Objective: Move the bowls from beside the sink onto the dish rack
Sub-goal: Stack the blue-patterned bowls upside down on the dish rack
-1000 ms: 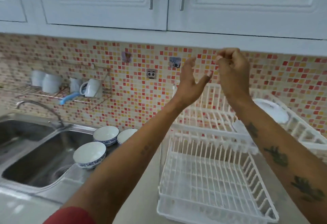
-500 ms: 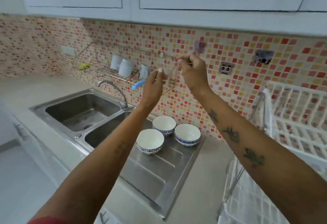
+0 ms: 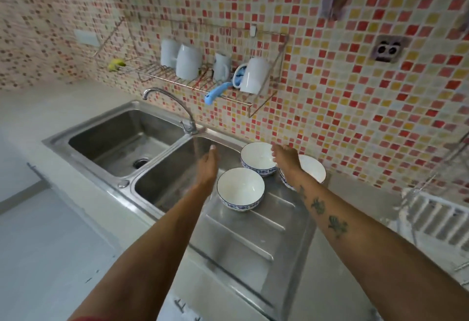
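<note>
three bowls (image 3: 240, 188) on drainboard (image 3: 243, 242); left hand (image 3: 208, 168) at 9 o'clock, right hand (image 3: 286, 159) at 1 o'clock, both open, empty.

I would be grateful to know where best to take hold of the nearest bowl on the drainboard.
Grip the nearest bowl by its rim, coming from above on its left side: it stands upright and open, and the left hand hovers there, while other bowls crowd behind.

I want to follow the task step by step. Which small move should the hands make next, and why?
Probably lower the right hand onto the far right bowl and close a grip on its rim. All three bowls sit on the steel drainboard, neither hand holds anything, and the right hand is above that bowl, nearest the dish rack.
</note>
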`<state>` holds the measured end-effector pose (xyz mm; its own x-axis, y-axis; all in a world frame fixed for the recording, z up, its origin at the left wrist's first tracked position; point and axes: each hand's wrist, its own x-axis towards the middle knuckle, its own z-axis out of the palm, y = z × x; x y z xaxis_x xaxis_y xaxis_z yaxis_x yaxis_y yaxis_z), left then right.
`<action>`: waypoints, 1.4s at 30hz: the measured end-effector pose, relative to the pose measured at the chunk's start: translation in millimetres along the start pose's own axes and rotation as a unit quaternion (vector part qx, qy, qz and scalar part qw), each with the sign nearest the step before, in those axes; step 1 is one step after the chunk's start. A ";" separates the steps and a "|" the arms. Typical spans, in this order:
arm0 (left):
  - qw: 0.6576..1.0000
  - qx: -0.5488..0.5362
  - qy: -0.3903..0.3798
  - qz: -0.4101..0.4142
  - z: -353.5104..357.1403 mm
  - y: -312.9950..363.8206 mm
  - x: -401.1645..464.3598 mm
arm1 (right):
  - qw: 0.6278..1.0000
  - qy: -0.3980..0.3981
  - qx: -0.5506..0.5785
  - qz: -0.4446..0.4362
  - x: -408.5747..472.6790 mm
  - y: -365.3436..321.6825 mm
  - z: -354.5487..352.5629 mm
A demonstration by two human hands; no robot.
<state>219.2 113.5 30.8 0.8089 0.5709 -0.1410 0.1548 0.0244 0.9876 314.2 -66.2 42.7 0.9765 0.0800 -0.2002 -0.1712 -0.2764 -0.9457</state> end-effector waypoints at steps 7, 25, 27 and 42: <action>0.990 -0.047 0.015 -0.130 18.8 -68.4 31.5 | 0.987 0.014 0.073 0.145 41.6 101.0 26.3; 0.965 -0.143 0.035 -0.217 34.2 -104.3 53.1 | 0.979 0.007 0.113 0.167 17.1 99.1 71.2; 0.964 -0.147 0.040 -0.218 36.2 -101.4 51.1 | 0.978 0.004 0.130 0.165 15.6 97.8 70.1; 0.953 -0.143 0.012 -0.268 29.9 -97.4 30.3 | 0.983 -0.028 0.108 0.146 -4.7 91.3 59.2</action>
<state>245.5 103.9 -71.7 0.6441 0.4318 -0.6315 0.3777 0.5383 0.7534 286.2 -35.1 -57.9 0.8738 0.0821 -0.4794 -0.4729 -0.0870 -0.8768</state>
